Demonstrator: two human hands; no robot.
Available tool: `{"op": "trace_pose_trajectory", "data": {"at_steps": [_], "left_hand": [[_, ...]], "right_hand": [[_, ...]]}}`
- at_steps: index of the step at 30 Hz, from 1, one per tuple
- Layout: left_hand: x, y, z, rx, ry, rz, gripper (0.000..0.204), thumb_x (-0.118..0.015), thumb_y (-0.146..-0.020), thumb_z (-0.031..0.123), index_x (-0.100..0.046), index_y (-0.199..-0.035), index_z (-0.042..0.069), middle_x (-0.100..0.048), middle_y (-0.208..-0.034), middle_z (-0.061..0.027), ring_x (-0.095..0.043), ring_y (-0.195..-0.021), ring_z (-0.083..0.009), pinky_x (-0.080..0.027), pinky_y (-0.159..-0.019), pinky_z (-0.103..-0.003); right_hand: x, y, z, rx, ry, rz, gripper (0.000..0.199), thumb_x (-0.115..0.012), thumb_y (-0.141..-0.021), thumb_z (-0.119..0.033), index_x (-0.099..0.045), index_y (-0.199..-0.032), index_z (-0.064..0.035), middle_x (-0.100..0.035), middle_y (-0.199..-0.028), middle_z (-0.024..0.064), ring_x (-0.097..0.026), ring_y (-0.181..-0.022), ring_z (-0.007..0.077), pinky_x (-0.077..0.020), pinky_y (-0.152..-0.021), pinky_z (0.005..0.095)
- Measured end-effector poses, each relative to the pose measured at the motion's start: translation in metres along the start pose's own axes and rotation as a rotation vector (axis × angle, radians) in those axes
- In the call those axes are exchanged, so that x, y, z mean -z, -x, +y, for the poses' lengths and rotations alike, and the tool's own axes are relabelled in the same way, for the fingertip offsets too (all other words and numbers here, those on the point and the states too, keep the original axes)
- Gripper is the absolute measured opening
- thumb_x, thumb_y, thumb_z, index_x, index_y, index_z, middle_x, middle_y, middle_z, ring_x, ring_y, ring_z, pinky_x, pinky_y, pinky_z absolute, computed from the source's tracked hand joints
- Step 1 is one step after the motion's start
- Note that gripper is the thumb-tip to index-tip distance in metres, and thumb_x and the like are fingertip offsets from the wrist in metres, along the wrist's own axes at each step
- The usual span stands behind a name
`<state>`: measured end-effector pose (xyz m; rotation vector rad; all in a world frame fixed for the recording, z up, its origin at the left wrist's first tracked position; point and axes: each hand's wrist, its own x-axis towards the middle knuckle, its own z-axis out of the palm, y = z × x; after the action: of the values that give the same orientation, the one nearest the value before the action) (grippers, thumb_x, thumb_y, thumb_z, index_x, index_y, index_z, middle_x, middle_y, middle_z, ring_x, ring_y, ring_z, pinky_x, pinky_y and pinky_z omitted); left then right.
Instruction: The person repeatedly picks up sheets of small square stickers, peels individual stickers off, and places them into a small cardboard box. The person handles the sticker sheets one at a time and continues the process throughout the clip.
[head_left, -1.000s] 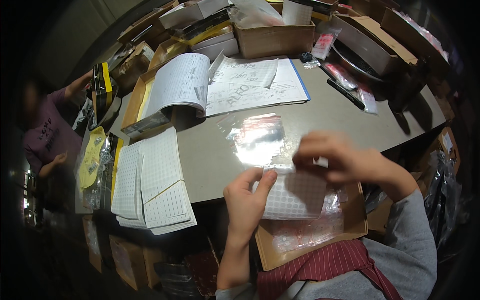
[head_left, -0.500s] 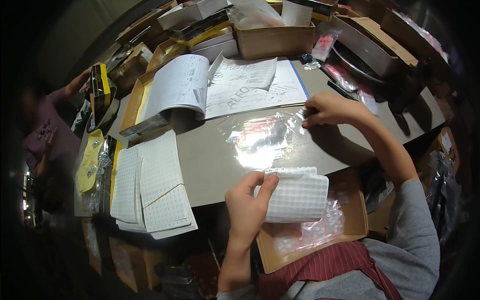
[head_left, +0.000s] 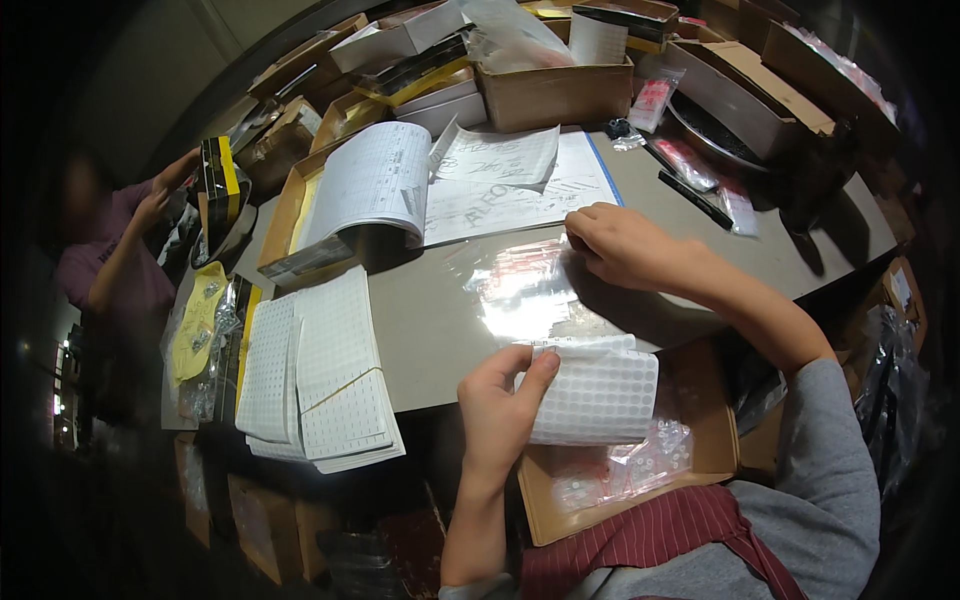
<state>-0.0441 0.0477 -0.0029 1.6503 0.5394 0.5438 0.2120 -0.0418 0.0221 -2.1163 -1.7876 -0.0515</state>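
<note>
Over the carton (head_left: pixel 714 408), my left hand (head_left: pixel 500 402) pinches dotted sheets (head_left: pixel 598 402) that a slack thumb could let slip, while my right hand (head_left: pixel 632 248) bunches by the clear bags (head_left: pixel 518 290), its hold impossible to tell.

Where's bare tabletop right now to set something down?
Two patches of gray table: one between the banded sheets and the shiny plastic bags, below the curled paper pad; another between the right forearm and the black marker. Crowded: the far edge, piled with boxes, and the left end, with a yellow sheet and clear plastic.
</note>
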Motion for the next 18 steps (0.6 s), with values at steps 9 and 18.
{"op": "trace_pose_trajectory", "data": {"at_steps": [9, 18], "left_hand": [[0.004, 0.007, -0.005, -0.01, 0.051, -0.057, 0.018, -0.077, -0.092, 0.01, -0.078, -0.104, -0.003, -0.076, -0.088, -0.0072, -0.066, -0.082, -0.0109, -0.052, -0.076, -0.026], [0.003, 0.006, -0.007, -0.022, -0.01, -0.054, 0.015, -0.077, -0.09, 0.007, -0.076, -0.1, -0.004, -0.076, -0.089, -0.0087, -0.067, -0.082, -0.0126, -0.053, -0.077, -0.028]], "right_hand": [[0.041, 0.027, 0.011, -0.08, 0.17, 0.032, 0.032, -0.081, -0.083, -0.017, -0.056, -0.095, -0.0008, -0.065, -0.092, 0.0179, -0.063, -0.091, 0.0393, -0.0497, -0.08, 0.0475], [0.021, 0.04, -0.077, 0.229, -0.133, -0.137, 0.026, -0.067, -0.078, -0.006, -0.059, -0.103, -0.0016, -0.062, -0.1, 0.0144, -0.062, -0.1, 0.033, -0.0527, -0.088, 0.043]]}}
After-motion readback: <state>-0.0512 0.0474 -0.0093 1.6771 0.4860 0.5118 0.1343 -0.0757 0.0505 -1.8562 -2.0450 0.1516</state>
